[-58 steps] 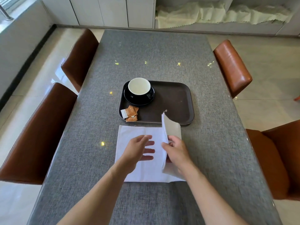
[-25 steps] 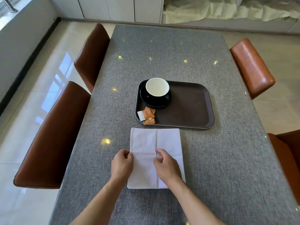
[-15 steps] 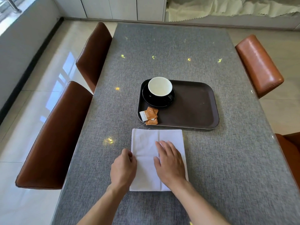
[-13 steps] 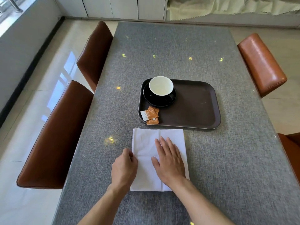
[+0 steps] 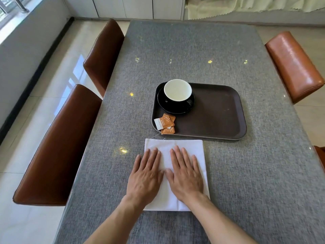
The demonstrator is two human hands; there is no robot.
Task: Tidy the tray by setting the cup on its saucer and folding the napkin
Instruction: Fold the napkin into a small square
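Note:
A white napkin [image 5: 175, 145], folded in half, lies flat on the grey table just in front of the dark brown tray [image 5: 219, 117]. My left hand [image 5: 146, 176] and my right hand [image 5: 185, 173] lie side by side on it, palms down, fingers straight. A black cup with a white inside [image 5: 178, 91] stands upright on its black saucer [image 5: 173, 108] in the tray's far left corner. Orange sugar packets [image 5: 166, 123] lie in the tray's near left corner.
The grey table [image 5: 193, 50] stretches far ahead. Two brown leather chairs [image 5: 58, 147] stand along its left side, and an orange-brown chair [image 5: 295, 66] stands on the right. Another chair edge [image 5: 321, 155] shows at the right border.
My right hand folded the napkin's right half over to the left. My left hand let go of the napkin's edge and flattened; both hands now press the folded napkin with straight fingers.

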